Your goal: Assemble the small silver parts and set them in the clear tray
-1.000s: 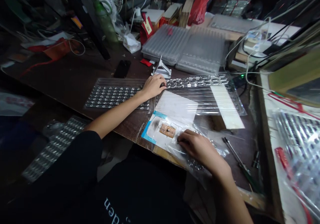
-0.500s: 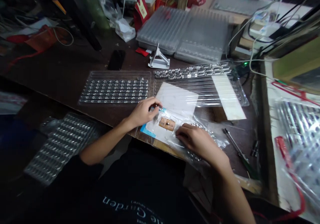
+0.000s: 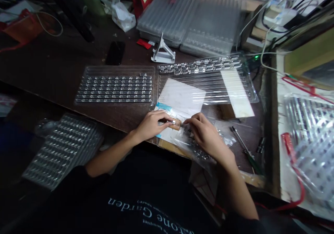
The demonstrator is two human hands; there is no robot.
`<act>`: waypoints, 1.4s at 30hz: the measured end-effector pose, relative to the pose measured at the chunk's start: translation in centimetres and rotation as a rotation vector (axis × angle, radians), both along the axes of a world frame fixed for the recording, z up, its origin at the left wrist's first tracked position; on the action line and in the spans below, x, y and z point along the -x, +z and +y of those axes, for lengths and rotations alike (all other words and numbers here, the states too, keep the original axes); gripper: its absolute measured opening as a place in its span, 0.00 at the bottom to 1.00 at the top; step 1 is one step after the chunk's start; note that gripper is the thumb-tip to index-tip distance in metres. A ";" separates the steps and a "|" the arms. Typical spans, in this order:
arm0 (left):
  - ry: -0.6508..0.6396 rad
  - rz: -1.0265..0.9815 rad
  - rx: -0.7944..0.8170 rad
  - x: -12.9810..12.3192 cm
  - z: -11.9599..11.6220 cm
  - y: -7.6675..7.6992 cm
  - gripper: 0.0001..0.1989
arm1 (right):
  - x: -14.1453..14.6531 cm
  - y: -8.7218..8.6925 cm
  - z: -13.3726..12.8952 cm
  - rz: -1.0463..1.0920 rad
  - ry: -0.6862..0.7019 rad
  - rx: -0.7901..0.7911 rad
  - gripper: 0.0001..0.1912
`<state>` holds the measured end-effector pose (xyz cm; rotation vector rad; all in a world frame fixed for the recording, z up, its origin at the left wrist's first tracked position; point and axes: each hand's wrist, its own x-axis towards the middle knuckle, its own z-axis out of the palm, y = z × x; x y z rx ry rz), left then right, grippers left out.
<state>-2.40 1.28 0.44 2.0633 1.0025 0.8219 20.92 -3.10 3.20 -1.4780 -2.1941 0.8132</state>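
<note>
My left hand [image 3: 151, 125] pinches a small shiny metal part [image 3: 173, 122] between thumb and fingertips. It holds the part over a small brown block [image 3: 177, 125] on a white sheet with blue tape [image 3: 164, 106]. On the other side of the block, my right hand [image 3: 205, 131] has thumb and fingers pressed together near the part; whatever is in that pinch is too small to make out. Beneath and beside my right hand lies a clear plastic bag [image 3: 200, 153] with many small metal pieces.
Behind my left hand sits a clear tray [image 3: 113, 70] of metal parts in rows. A second ribbed tray [image 3: 182, 84] holds more parts, with white cards [image 3: 237, 93] on it. A green-handled screwdriver [image 3: 242, 142] lies at right. A phone [image 3: 115, 53] and white stand [image 3: 163, 53] are farther back.
My left hand has moved from the sheet's far edge to the brown block with the small metal part. My right hand's fingertips have risen toward the block. The camera view has shifted slightly.
</note>
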 end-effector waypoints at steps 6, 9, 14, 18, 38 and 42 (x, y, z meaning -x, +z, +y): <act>-0.026 0.000 -0.005 0.1 0.0 -0.2 0.04 | 0.7 -0.7 0.2 0.032 -0.096 -0.029 0.14; -0.024 0.028 -0.028 0.1 0.0 -0.4 0.03 | 1.3 -1.1 0.5 -0.008 -0.121 -0.042 0.12; -0.027 0.029 -0.034 0.3 -0.1 -0.6 0.03 | 2.5 -1.4 0.7 -0.103 -0.094 -0.011 0.13; 0.157 -0.019 -0.039 1.0 -0.4 -0.5 0.03 | 3.2 -1.4 0.8 -0.037 -0.033 -0.003 0.14; 0.063 0.038 -0.077 -1.9 -1.5 -0.3 0.01 | 0.2 0.4 0.4 -0.327 0.004 -0.008 0.09; 0.060 0.057 -0.072 -2.3 -1.4 -0.7 0.01 | 0.7 0.2 0.2 -0.335 0.059 0.041 0.09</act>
